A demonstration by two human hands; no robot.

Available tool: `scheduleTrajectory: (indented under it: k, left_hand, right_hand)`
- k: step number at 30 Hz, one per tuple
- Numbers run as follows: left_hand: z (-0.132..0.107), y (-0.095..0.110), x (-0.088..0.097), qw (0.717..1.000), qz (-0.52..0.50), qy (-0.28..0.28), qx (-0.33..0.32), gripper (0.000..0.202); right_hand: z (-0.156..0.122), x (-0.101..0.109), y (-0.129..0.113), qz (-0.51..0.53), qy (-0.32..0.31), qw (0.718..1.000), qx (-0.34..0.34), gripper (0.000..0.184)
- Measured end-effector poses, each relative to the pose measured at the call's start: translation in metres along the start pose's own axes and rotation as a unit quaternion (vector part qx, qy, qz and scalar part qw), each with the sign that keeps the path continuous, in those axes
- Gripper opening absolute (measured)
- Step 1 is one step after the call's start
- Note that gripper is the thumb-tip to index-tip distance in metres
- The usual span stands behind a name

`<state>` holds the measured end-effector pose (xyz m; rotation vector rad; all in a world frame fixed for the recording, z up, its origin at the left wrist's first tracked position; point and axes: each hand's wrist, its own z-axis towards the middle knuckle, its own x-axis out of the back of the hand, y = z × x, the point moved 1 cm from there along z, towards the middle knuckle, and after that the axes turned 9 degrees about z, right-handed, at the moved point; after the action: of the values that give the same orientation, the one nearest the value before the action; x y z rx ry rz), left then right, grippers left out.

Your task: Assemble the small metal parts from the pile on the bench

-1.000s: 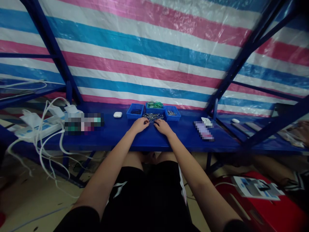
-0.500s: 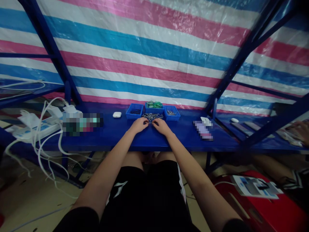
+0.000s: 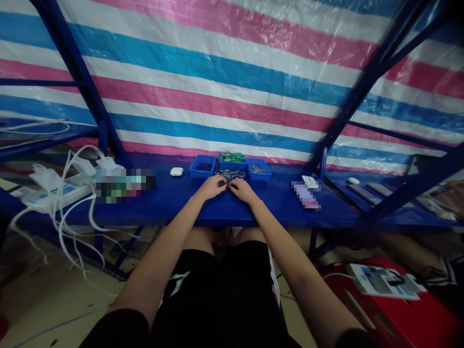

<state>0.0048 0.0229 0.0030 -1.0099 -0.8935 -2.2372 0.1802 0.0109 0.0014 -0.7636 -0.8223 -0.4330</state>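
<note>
Your hands have drawn together: left hand [image 3: 211,187] and right hand [image 3: 243,190] meet, fingers curled narrow, grip unclear, at the metal pin pile [image 3: 229,174] before the blue bins [image 3: 201,175]. A careless sweep could scatter pins.

The little pins [image 3: 229,174] look like shiny metal. The blue trays [image 3: 203,166] look like smooth plastic. The striped sheet [image 3: 217,82] behind is crinkly, glossy plastic.

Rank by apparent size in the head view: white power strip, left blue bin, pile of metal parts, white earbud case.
white power strip (nearer the camera)
left blue bin and pile of metal parts, about alike
white earbud case
</note>
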Motion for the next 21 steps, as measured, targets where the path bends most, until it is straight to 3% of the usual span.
scheduleTrajectory:
  k: [8, 13, 21]
  left_hand:
    - [-0.0012, 0.0062, 0.0066, 0.999, -0.007, 0.031, 0.026, 0.014]
    - [-0.003, 0.0063, 0.0061, 0.998, -0.013, 0.012, 0.056, 0.016]
    - [-0.0013, 0.0015, 0.0011, 0.998, -0.036, -0.024, 0.038, 0.019]
  right_hand:
    - [-0.0006, 0.0012, -0.001, 0.043, 0.031, 0.998, -0.036, 0.018]
    - [-0.0019, 0.0044, -0.0052, 0.067, 0.053, 0.995, -0.048, 0.025]
    - [-0.0021, 0.0049, -0.0062, 0.079, 0.066, 0.993, -0.056, 0.028]
